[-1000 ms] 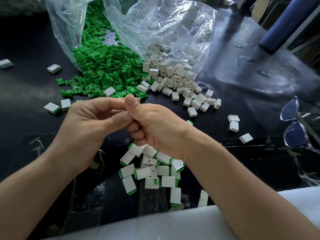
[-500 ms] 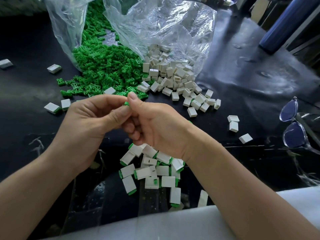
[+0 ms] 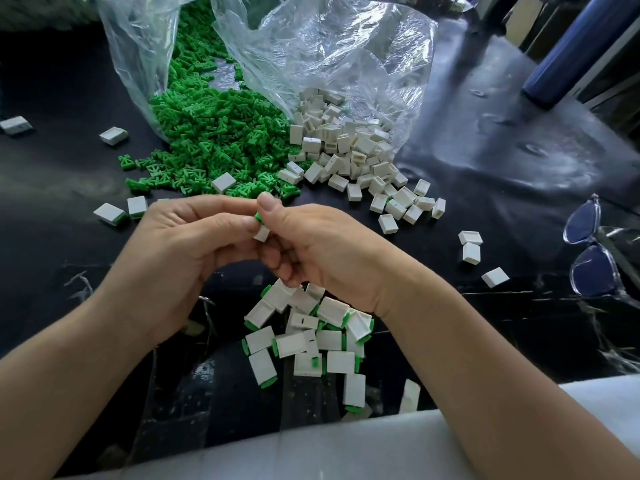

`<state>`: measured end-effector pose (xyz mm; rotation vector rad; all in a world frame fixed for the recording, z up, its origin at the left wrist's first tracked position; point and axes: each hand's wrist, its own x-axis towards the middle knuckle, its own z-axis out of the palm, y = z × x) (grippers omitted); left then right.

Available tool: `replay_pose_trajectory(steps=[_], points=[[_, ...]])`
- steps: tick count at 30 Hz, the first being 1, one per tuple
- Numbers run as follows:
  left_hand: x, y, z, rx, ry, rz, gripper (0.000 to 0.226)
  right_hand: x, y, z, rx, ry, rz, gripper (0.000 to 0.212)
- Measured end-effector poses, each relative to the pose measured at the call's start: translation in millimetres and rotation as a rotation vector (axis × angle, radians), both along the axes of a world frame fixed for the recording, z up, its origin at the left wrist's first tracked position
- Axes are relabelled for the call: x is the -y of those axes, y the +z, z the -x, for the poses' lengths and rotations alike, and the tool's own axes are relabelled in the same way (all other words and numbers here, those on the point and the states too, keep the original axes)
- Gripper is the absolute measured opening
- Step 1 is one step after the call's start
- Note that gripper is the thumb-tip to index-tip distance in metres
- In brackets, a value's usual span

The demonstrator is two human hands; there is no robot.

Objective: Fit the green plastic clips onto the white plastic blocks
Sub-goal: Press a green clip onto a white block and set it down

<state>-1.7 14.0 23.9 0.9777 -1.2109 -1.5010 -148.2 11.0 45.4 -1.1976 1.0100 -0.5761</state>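
Above table (image 3: 69,174): left hand (image 3: 194,244) pinches block (image 3: 262,233), right hand (image 3: 322,247) clip (image 3: 258,216).

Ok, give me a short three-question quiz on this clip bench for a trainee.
1. True or false: the finished blocks lie nearer the person than the left hand and right hand.
2. Which spilled pile lies further left? A) loose green clips B) loose white blocks
3. What do the two hands pinch between them?
Key: 1 true. 2 A. 3 A white block with a green clip at its upper end.
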Motion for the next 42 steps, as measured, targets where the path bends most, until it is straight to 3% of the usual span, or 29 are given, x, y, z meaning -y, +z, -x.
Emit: replay_pose_trajectory(steps=[9,15,25,31,37,42], points=[[-1,1,1,-0.024,-0.017,0.016,0.02,-4,-1,-6,-0.211,-0.034,0.161,0.038],[-1,0,1,-0.08,-0.029,0.029,0.02,-4,-4,-10,-0.252,-0.066,0.219,0.032],[0,-3,0,-0.086,-0.029,0.036,0.019,-4,-4,-12,-0.274,-0.074,0.275,0.032],[1,-7,-2,0.025,-0.046,0.033,0.031,-5,-6,-11,-0.279,-0.087,0.304,0.029],[3,-7,-2,0.045,-0.035,0.003,0.026,-3,-7,-9,-0.204,-0.073,0.248,0.035],[2,-5,0,-0.031,-0.018,-0.03,0.02,-1,-5,-4,-0.161,-0.108,0.178,0.051]])
